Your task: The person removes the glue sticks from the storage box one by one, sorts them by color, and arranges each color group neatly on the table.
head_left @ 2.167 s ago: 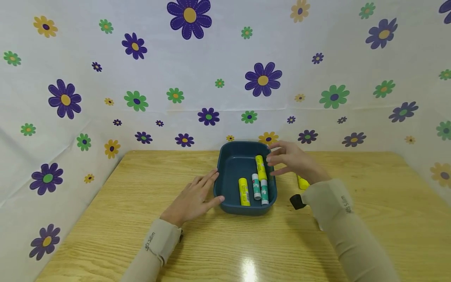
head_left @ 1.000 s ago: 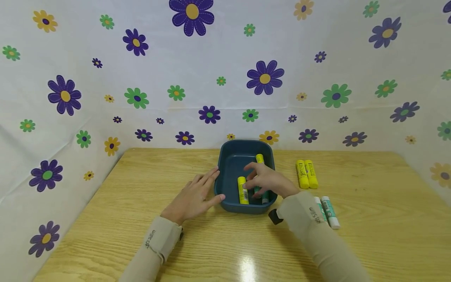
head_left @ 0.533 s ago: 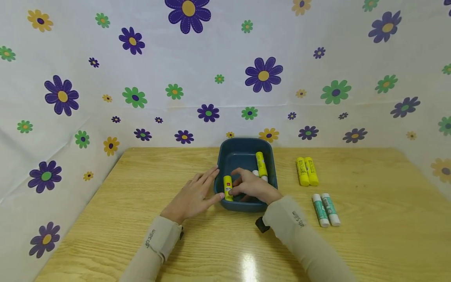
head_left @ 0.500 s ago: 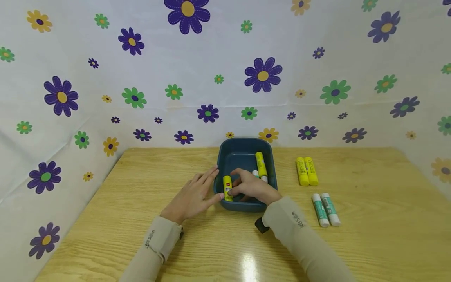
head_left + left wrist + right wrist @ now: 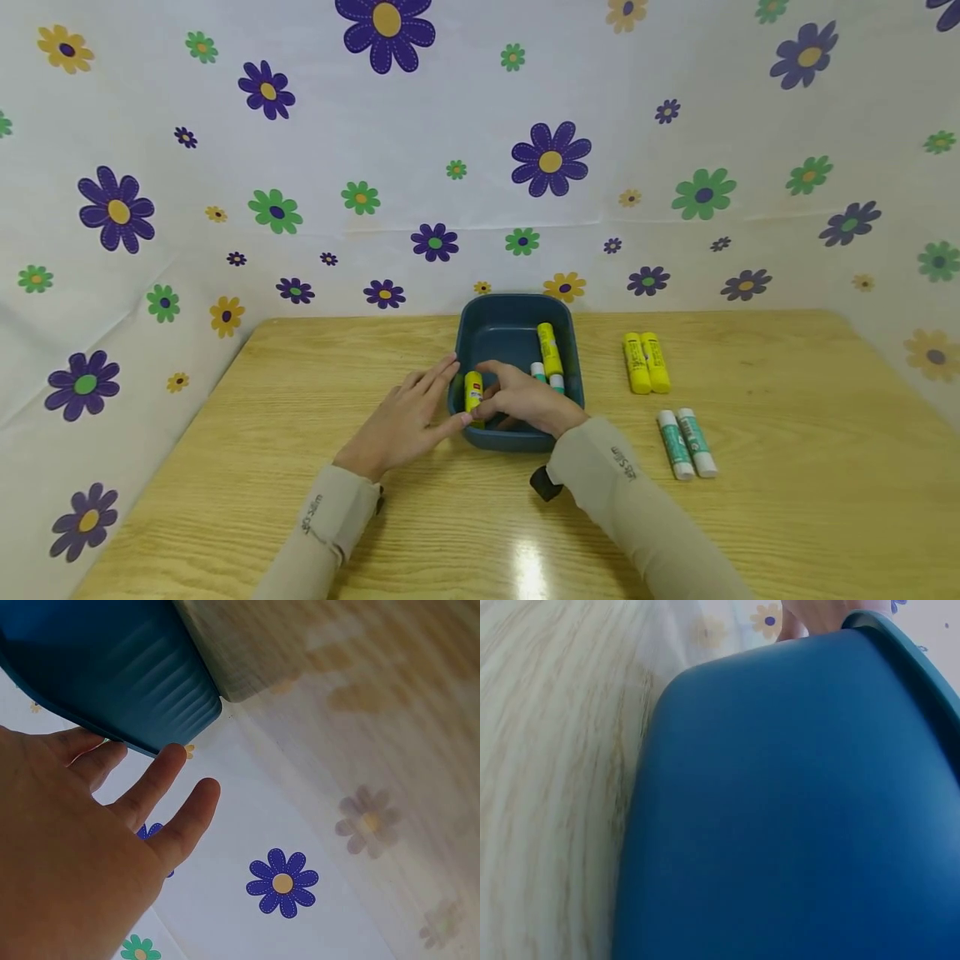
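Observation:
A dark blue plastic bin (image 5: 516, 304) stands at the back middle of the table. My left hand (image 5: 401, 425) lies along its left side, fingers straight and fingertips at the rim; the left wrist view shows this hand against the bin (image 5: 120, 675). Inside the bin, my right hand (image 5: 525, 400) holds a yellow glue stick (image 5: 473, 387) by the left wall, thumb over it and index finger curved; the other fingers are mostly hidden. Another yellow glue stick (image 5: 550, 350) lies at the bin's right wall. Two green-and-white glue sticks (image 5: 557, 382) are partly covered by the right hand.
On the table right of the bin lie two yellow glue sticks (image 5: 646, 363) side by side. Nearer me is a pair of green-and-white glue sticks (image 5: 686, 444). A flowered cloth (image 5: 450, 125) hangs behind the wooden table (image 5: 450, 533).
My right hand has come from the bin's right rim into the bin and leftward. The nearer yellow glue stick has shifted to the left wall, its label turned. The left hand has stayed put.

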`<state>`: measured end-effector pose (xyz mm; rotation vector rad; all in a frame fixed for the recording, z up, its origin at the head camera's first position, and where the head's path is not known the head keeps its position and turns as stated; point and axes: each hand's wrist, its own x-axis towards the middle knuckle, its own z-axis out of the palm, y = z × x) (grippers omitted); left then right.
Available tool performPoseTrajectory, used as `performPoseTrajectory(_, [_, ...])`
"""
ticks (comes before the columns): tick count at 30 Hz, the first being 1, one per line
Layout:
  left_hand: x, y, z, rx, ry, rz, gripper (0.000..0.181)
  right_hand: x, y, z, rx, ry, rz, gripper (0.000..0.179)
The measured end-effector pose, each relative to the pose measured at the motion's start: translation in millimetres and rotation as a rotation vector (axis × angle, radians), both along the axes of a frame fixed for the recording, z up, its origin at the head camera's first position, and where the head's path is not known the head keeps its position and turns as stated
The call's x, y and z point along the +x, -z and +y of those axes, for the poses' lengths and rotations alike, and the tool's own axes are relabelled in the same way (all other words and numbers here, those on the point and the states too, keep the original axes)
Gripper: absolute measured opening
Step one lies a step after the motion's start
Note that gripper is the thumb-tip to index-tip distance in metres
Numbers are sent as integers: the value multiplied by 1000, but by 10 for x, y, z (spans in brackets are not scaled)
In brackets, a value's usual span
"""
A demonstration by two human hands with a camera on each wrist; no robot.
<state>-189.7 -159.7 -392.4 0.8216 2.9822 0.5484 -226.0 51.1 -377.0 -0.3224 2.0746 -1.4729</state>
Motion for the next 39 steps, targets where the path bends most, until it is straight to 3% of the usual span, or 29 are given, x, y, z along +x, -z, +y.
performPoseTrajectory(9, [-9, 5, 16, 0, -4, -16, 80, -8, -7, -17, -32, -3, -15, 90])
performPoseTrajectory(19, [-5, 23, 25, -11, 9, -23, 80, 6, -30, 48, -53, 98, 32, 74])
performPoseTrajectory(27, [1, 10, 5, 11, -18, -19, 82, -82, -206, 373, -94, 156, 79, 72])
performPoseTrajectory(39, [6, 9, 6, 15, -13, -13, 82, -223, -485, 880, -57, 203, 121, 75])
